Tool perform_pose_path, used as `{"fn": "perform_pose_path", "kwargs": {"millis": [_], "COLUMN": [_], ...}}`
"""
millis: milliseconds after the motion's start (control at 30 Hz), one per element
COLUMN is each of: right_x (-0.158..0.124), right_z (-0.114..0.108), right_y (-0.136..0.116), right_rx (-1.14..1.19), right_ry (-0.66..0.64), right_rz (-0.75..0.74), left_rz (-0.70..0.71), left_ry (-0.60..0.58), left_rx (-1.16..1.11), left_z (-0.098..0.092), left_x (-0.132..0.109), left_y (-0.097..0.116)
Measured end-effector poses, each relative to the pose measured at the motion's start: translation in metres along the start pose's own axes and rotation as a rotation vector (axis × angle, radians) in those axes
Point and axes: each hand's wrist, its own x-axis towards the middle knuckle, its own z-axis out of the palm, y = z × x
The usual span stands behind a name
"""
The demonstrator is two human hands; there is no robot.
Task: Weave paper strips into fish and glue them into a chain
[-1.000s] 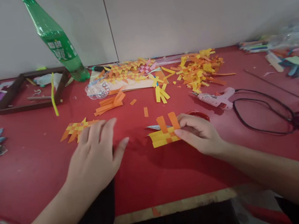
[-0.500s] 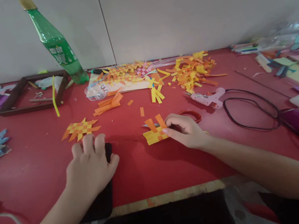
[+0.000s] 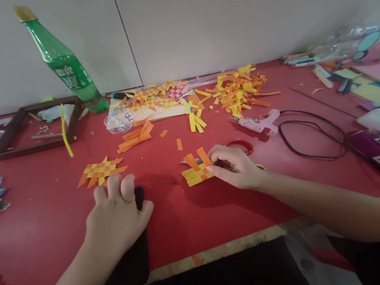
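Observation:
My left hand (image 3: 117, 215) curls its fingers over the far end of a black phone (image 3: 130, 260) lying at the table's near edge. My right hand (image 3: 235, 167) pinches a small woven piece of orange and yellow paper strips (image 3: 196, 168) flat on the red table (image 3: 171, 210). Scissors with red handles (image 3: 241, 146) lie partly hidden under the right hand. A finished woven orange-yellow piece (image 3: 100, 171) lies just beyond the left hand.
A green bottle (image 3: 60, 63) leans at the back left beside a dark wooden frame (image 3: 30, 128). Piles of orange and yellow strips (image 3: 237, 90) and woven pieces (image 3: 156, 95) lie behind. A pink glue gun (image 3: 259, 123) with black cable (image 3: 315, 137) sits at right.
My left hand drew back from lying flat on the table and closed its fingers over the black phone. The right hand kept hold of the woven piece.

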Motion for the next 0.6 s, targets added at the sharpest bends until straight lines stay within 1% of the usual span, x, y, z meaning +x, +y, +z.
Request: {"fn": "perform_pose_path", "kwargs": {"millis": [133,200,267,300,333,367,433,467,533,600], "right_x": [0.001,0.002,0.005,0.007,0.009,0.011,0.014,0.015,0.017,0.018], "right_z": [-0.001,-0.003,-0.006,-0.007,-0.007,-0.007,-0.005,-0.004,-0.001,0.001], "right_y": [-0.003,-0.005,-0.010,-0.013,-0.016,-0.021,-0.029,-0.033,-0.039,-0.041], "right_rx": [-0.018,-0.024,-0.009,0.004,0.018,0.032,0.048,0.057,0.075,0.099], "right_ry": [-0.003,-0.036,-0.117,-0.168,-0.223,-0.272,-0.341,-0.363,-0.378,-0.351], "right_rz": [-0.029,-0.063,-0.123,-0.154,-0.179,-0.197,-0.195,-0.180,-0.114,-0.028], "left_rz": [-0.030,-0.064,-0.075,-0.044,0.011,0.075,0.158,0.192,0.190,0.126], "left_ry": [-0.016,-0.022,-0.008,0.008,0.016,-0.024,-0.181,-0.259,-0.331,-0.375], "left_rx": [0.088,0.110,0.048,-0.053,-0.200,-0.384,-0.764,-0.904,-1.053,-1.112], "left_z": [0.000,-0.007,-0.019,-0.026,-0.032,-0.037,-0.042,-0.042,-0.039,-0.033], "left_x": [0.004,0.010,0.019,0.023,0.027,0.031,0.037,0.040,0.044,0.048], "left_y": [-0.004,-0.003,0.002,0.007,0.013,0.020,0.035,0.042,0.051,0.055]}}
